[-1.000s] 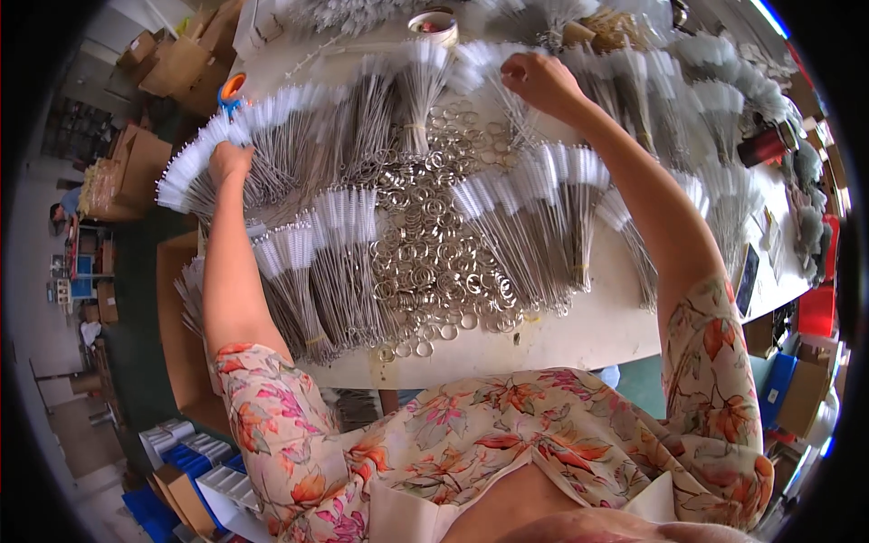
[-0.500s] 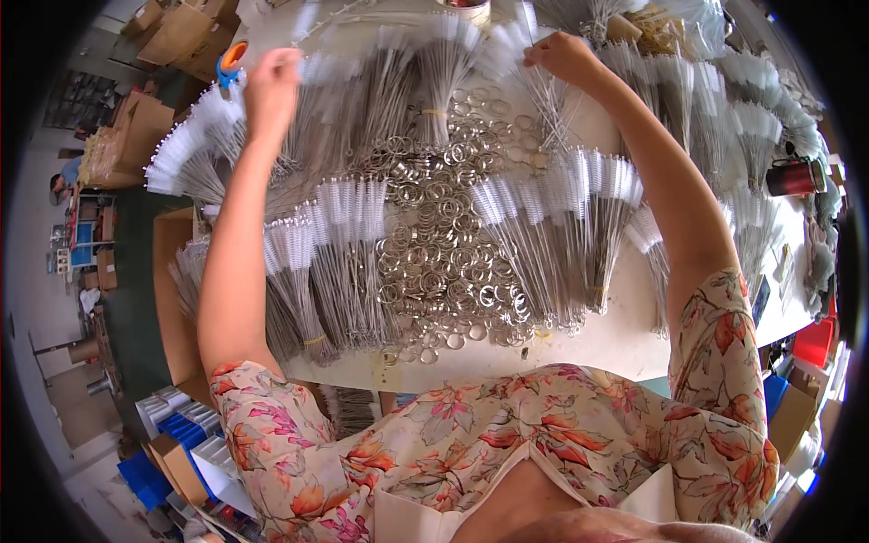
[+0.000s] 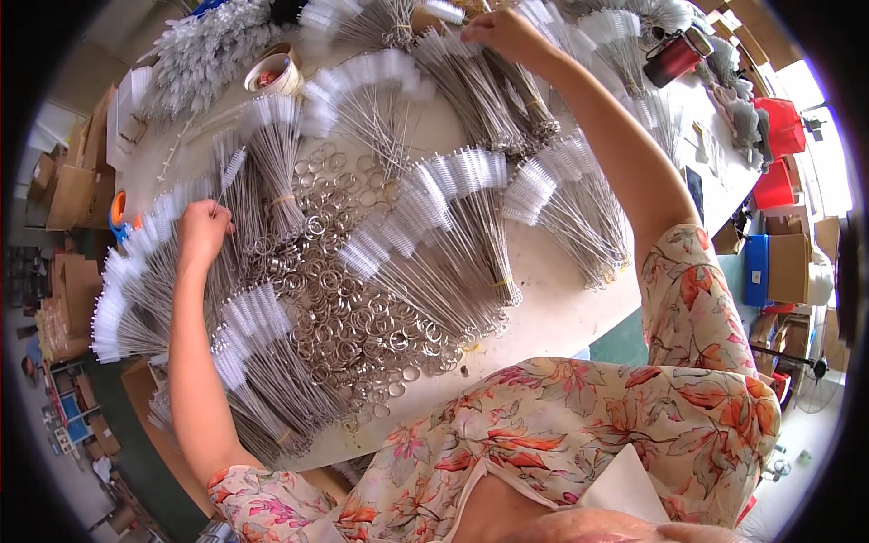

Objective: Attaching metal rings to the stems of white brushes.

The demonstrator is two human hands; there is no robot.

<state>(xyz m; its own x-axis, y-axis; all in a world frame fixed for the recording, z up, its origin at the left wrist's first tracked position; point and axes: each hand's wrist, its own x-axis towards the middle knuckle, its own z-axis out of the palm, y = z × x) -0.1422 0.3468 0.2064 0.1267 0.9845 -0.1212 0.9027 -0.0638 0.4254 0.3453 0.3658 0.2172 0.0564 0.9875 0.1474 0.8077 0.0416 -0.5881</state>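
My left hand (image 3: 204,233) is closed in a pinch over the left-hand bunches, with a thin wire brush (image 3: 233,166) standing up from its fingertips, white bristles uppermost. Across the table, my right hand (image 3: 509,38) reaches to the far side, its fingers pinched together above a bunch of wire brushes (image 3: 466,95). A white bristle head (image 3: 441,11) lies close to those fingertips; whether they grip it cannot be made out. Between my arms spreads a heap of small metal rings (image 3: 348,303), partly covered by a fanned bunch of brushes (image 3: 434,204).
More brush bunches (image 3: 253,348) lie around the rings. At the back are a round tub (image 3: 274,74) and a pile of silvery-white bristly pieces (image 3: 204,59). Orange-handled scissors (image 3: 119,210) rest by the left edge, a dark red mug (image 3: 677,56) at the far right.
My view has swung to the right, so the table appears turned. My left hand has come down and nearer over the left bunches; my right hand has gone farther right over other bunches.
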